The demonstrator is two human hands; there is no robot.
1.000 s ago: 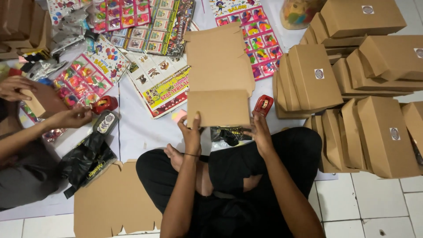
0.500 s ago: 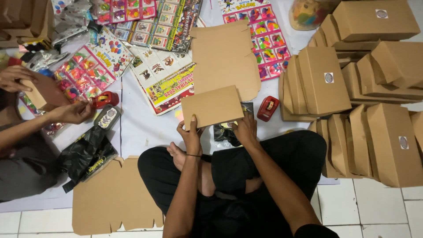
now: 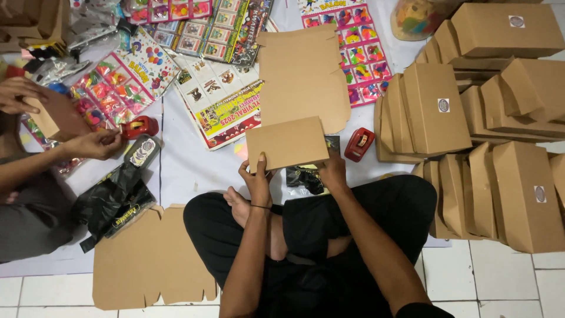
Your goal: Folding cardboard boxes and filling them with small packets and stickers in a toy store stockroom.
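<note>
A white tiled floor (image 3: pixel 500 277) with a pale sheet (image 3: pixel 194 171) spread over it takes up the whole scene, and the person sits cross-legged on it in black trousers at the lower middle of the frame. Both of their hands are up at a folded brown cardboard panel (image 3: pixel 286 142) held just above the knees, at the centre of the frame. The left hand (image 3: pixel 256 179) grips the panel's lower left corner, thumb lying up against its face and fingers curled behind. The right hand (image 3: pixel 332 171) is closed on the lower right edge, mostly tucked under the card, so its fingers are hard to make out. The panel stands tilted a little, its top edge overlapping a flat unfolded cardboard blank (image 3: pixel 300 73) that lies beyond it toward the top of the frame.

Just right of the panel sits a red tape dispenser (image 3: pixel 359 144), close to the right hand but not touching it. A black plastic packet (image 3: pixel 303 176) lies under the panel between the two hands. Along the right side of the frame finished brown boxes (image 3: pixel 435 109) are stacked and leaning against one another, several with a small round sticker. Another flat blank (image 3: pixel 150 259) lies at the lower left. Colourful toy sheets (image 3: pixel 120 85) cover the upper left, where a second person's hand (image 3: pixel 97 144) reaches toward another red tape dispenser (image 3: pixel 140 126).
</note>
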